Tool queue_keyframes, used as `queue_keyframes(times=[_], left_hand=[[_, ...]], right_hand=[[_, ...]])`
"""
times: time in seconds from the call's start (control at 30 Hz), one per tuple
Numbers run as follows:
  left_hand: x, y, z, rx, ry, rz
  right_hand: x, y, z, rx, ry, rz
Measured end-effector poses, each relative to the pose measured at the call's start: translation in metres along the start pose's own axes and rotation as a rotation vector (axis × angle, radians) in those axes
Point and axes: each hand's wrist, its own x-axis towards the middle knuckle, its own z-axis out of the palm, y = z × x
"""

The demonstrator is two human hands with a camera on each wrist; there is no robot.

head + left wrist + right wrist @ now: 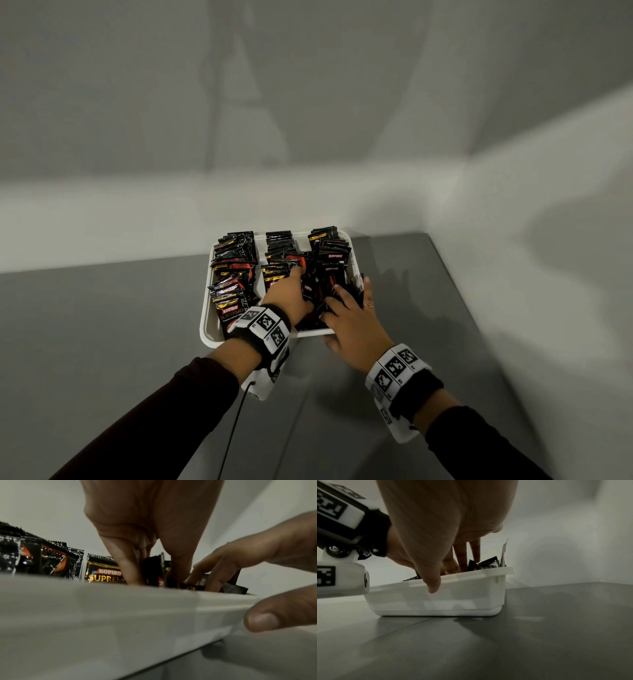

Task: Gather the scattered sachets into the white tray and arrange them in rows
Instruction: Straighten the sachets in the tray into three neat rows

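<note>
**Both hands down among the sachets, squaring the right-hand row**

On the grey table (137, 325) sits the white tray (205, 308), pushed close to the wall; the sachets (236, 253) stand on edge inside it in three rows running away from the person; no sachet shows on the table around it, so the gathering looks done and the tidying is what remains.

Left and middle rows stand fairly straight; the near end of the right row is a loose jumble (322, 291), and that is where both hands work.

Reaching in over the near rim, the left hand (291, 294) pushes its fingers (126, 566) down between packets, thumb and fingers slightly apart with upright sachets between them; probably to wall off the middle row while the jumble is sorted; whether it actually grips a packet I cannot tell.

Spread and fairly straight, the fingers (462, 555) of the right hand (356, 311) dip into the loose packets from above; its thumb (433, 581) hangs outside the near wall, seemingly bracing the tray; it appears to press and herd rather than pinch.

Next, by my reckoning, comes standing those tipped sachets upright and closing them against the row.
</note>
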Motion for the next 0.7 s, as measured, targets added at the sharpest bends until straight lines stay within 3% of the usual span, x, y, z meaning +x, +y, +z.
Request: queue_keyframes(times=[0.23, 0.4, 0.7], left_hand=[[-0.015, -0.015, -0.009, -0.112, 0.156, 0.032], [-0.02, -0.027, -0.008, -0.184, 0.053, 0.028], [0.002, -0.004, 0.007, -0.162, -0.013, -0.015]], right_hand=[[0.001, -0.004, -0.003, 0.022, 0.005, -0.023], [0.002, -0.008, -0.002, 0.05, 0.033, -0.034], [0.005, -0.008, 0.001, 0.021, 0.002, -0.047]])
